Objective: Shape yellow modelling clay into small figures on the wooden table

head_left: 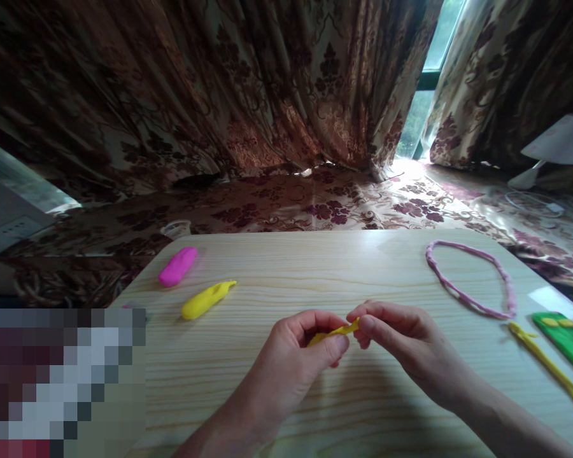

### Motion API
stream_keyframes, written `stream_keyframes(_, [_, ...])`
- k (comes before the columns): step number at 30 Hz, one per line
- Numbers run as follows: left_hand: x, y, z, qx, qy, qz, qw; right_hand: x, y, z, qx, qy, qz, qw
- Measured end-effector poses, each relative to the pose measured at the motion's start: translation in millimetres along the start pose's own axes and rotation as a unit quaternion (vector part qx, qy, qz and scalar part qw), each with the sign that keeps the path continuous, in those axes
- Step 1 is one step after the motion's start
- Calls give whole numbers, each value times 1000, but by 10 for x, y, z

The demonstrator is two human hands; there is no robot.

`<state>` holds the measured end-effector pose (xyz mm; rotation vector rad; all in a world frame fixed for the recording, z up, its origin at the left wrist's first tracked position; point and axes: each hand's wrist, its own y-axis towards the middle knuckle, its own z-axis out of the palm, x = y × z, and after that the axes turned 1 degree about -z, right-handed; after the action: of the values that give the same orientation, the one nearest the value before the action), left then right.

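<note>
Yellow strip [348, 329]: five o'clock from view centre, between both hands; bright, thin, uneven, right end higher, ends partly covered.
Left hand [298, 356]: pinching its left portion, thumb uppermost.
Right hand [405, 334]: fingertips pinching its right end.

Thin yellow strip [346, 329], perhaps clay, between both hands [298, 356] [408, 334]

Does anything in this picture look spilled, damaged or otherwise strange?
Nothing seems spilled or damaged on the table. Only the pixelated block at the picture's lower left looks strange: its coarse squares hide what is behind.
</note>
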<state>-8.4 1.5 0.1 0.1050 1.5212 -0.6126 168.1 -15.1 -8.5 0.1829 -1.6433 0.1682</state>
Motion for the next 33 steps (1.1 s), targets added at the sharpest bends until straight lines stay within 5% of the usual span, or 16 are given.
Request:
stream_keyframes(8, [10,3,-2,-16,-15,-8,1000,-48,-38,-11,-56,-32,-22,998])
stream_keyframes(16, [5,-1,-9,-2,-15,3,1000,-93,-16,24,-15,-129,-231,964])
stream_keyframes(26, [25,18,-39,-11,0,-7,1000,-84,-38,-60,-33,-210,-211,954])
stream_keyframes(33, [25,-5,-48,10,16,-1,1000,-108,-11,-48,28,-243,-239,940])
